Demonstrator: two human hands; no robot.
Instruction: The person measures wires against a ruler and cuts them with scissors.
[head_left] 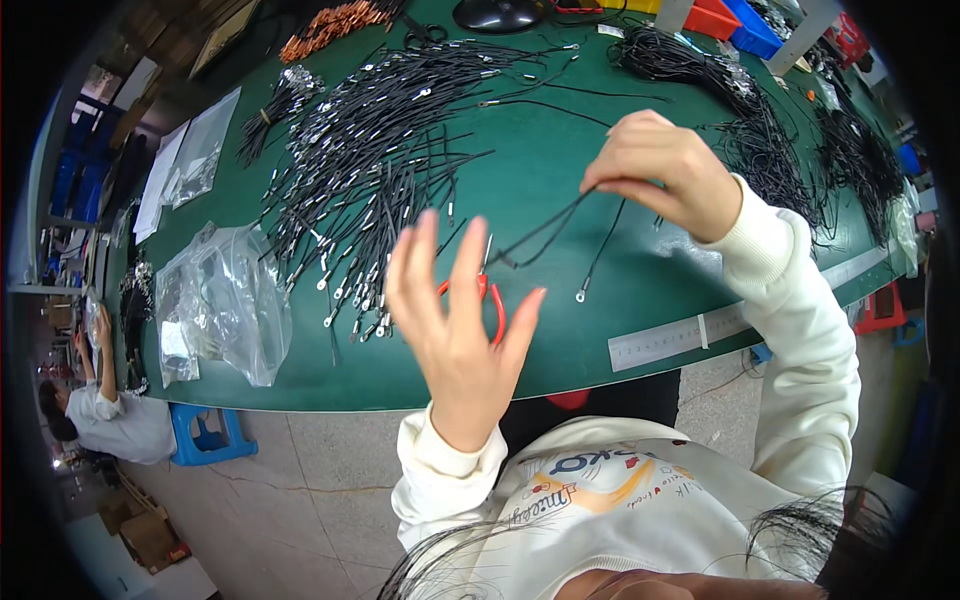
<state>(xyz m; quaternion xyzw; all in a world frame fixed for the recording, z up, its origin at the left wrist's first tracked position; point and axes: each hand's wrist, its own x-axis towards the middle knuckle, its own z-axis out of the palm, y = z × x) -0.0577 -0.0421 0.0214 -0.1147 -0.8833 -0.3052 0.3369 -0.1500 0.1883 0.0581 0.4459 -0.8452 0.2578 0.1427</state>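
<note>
1. Right hand point(668, 172): our fingers pinch one thin looped black cable point(572, 208) above the green counter point(570, 345).
2. Left hand point(452, 340): fingers spread wide; whether they touch cable, we cannot tell.
3. Red-handled tool point(500, 315), partly hidden: might snag our loop if lowered.
4. Heap of black ring-ended cables point(385, 115), leftward: tangling possible if brushed.

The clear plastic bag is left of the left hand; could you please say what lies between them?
In the head view, ring-tipped ends of black wires lie between the bag and left hand.
</note>
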